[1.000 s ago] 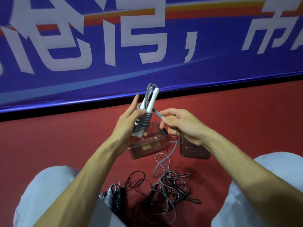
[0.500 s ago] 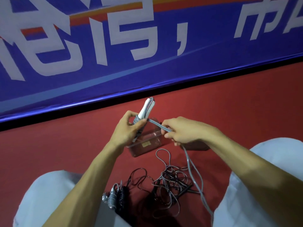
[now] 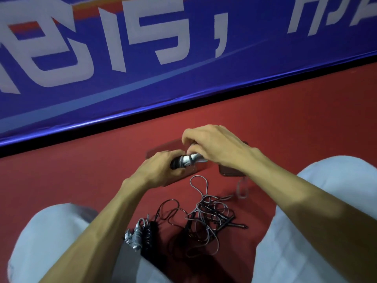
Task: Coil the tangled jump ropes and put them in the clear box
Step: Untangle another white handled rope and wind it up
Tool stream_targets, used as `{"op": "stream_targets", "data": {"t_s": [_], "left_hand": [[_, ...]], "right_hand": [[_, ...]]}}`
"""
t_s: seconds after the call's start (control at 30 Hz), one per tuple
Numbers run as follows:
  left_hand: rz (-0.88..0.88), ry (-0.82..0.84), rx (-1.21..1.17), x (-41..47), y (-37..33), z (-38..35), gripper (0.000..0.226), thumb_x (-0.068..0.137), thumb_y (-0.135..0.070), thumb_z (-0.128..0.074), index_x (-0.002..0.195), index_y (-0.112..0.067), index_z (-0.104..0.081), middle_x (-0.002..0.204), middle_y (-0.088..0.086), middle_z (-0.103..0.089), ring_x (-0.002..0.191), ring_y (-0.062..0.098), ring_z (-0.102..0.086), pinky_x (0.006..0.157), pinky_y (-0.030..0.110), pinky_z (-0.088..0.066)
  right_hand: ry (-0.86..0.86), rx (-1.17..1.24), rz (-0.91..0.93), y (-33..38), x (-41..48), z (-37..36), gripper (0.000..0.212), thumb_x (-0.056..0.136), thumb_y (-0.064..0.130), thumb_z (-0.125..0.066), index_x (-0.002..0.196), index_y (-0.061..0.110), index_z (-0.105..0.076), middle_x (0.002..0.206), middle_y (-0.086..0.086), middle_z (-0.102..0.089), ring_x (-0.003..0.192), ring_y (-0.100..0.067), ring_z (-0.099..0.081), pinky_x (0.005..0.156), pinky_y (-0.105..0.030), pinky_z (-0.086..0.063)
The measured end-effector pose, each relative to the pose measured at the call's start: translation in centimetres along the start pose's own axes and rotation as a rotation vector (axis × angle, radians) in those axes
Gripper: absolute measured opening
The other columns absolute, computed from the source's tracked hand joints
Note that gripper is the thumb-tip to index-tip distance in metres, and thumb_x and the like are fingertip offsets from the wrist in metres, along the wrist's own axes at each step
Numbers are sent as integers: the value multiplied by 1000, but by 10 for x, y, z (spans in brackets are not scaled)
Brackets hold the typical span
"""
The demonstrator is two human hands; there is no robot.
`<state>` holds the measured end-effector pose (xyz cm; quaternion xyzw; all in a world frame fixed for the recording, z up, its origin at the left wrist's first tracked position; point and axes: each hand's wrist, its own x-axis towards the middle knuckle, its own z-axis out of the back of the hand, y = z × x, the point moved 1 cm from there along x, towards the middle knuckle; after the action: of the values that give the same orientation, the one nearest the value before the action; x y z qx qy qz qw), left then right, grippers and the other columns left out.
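Left grip curls round the coiled rope; right grip pinches its end. I've lowered it over the clear box; stowing looks next.

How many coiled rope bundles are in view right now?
3: the held bundle, gripped by the left hand and right hand, at the clear box; a grey bundle and a black bundle beside the left knee. More may be hidden behind that leg.
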<state>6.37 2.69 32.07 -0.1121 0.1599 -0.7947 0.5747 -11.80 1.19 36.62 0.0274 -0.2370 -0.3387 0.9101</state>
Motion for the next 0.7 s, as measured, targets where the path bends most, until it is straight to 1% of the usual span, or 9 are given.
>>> {"op": "stream_targets", "data": {"t_s": [0.07,0.17,0.27,0.33,0.47,0.5,0.57,0.63,0.7], "left_hand": [[-43,-21,-7,-2,-7,0,50,61,-67,-41,98,-36,-55,82,-6,-56,78,19,-53,73,45,-50],[-77,-61,-47,-2,-9,2,52,67,-72,-47,103,-36,-58,85,-6,-60,79,15,-55,74,44,-50],[-43,-88,-47,-4,-10,5,58,66,-87,-46,93,-38,-59,74,-8,-59,66,9,-52,64,38,-49],[-16,-103,-37,-7,-14,7,56,67,-86,-44,90,-39,-61,70,-6,-58,60,8,-48,59,34,-43],[-65,-84,-292,-9,-16,16,27,83,-57,-57,98,-36,-65,82,-5,-65,70,14,-56,70,37,-48],[-75,-75,-416,-10,-18,21,21,87,-46,-60,99,-31,-66,83,-4,-66,71,12,-55,69,31,-47],[-73,-92,-648,-12,-23,28,9,94,-23,-58,97,-22,-67,83,-2,-62,71,6,-52,65,17,-42],[-24,-157,-836,-13,-26,32,17,97,-10,-50,97,-17,-65,83,-2,-61,71,7,-54,62,12,-44],[37,-245,-1023,-11,-23,36,28,97,-13,-47,117,-22,-63,88,-3,-68,74,14,-60,62,20,-50]], "right_hand": [[-97,15,-75,-4,1,0,18,83,32,-69,92,18,-61,83,3,-67,82,-26,-60,63,-33,-41],[-213,52,-228,-13,1,-1,23,77,38,-75,84,19,-65,75,2,-65,76,-25,-60,64,-33,-45],[-211,130,-352,-18,4,-3,25,68,42,-82,75,21,-69,71,11,-59,71,-13,-55,64,-28,-41],[-184,217,-426,-20,5,-2,24,64,42,-84,70,23,-71,66,12,-62,67,-10,-57,63,-27,-42],[-154,496,-533,-30,10,1,12,69,32,-84,73,22,-77,69,6,-72,61,3,-59,61,-11,-41],[-160,597,-551,-31,12,2,8,72,26,-82,78,20,-78,71,4,-72,59,5,-57,61,-12,-41],[-170,735,-568,-30,14,3,7,82,10,-72,86,11,-77,68,-4,-66,48,4,-47,50,-13,-36],[-147,766,-563,-27,15,1,12,89,7,-64,85,2,-74,60,-8,-54,38,1,-36,39,-15,-26],[-93,794,-526,-24,15,-2,24,95,18,-59,77,7,-71,58,-5,-54,35,-2,-34,36,-15,-24]]}}
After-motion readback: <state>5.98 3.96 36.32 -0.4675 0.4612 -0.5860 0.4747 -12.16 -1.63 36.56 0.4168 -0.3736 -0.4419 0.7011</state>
